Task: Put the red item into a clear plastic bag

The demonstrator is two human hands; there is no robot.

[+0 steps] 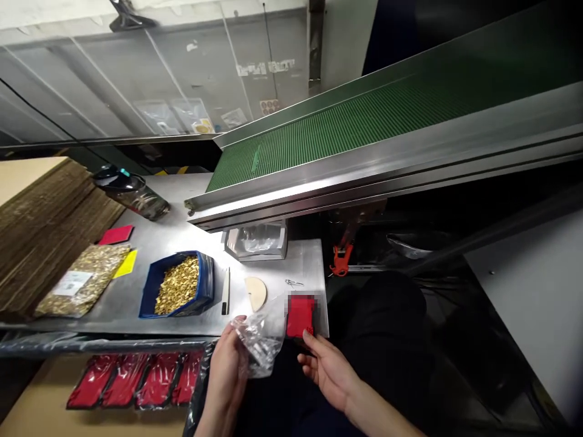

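Note:
My left hand (230, 358) is closed on a crumpled clear plastic bag (259, 349), just off the table's front edge. To its right, my right hand (328, 369) pinches the lower edge of a small red pouch (300, 317) between thumb and fingers. The pouch is above the table's right corner, and part of its top is blurred out. Some small dark metal pieces (294, 283) lie just behind it. A pale round disc (255, 293) and a white knife-like tool with a black end (226, 291) lie beyond my left hand.
A blue bin of gold-coloured pieces (207, 282) and a clear-lidded box (257, 240) stand on the metal table. A green conveyor (337, 133) slopes above. Cardboard stacks (45, 243), a filled bag (86, 282) and a bottle (136, 197) are left; wrapped red packs (125, 381) lie below.

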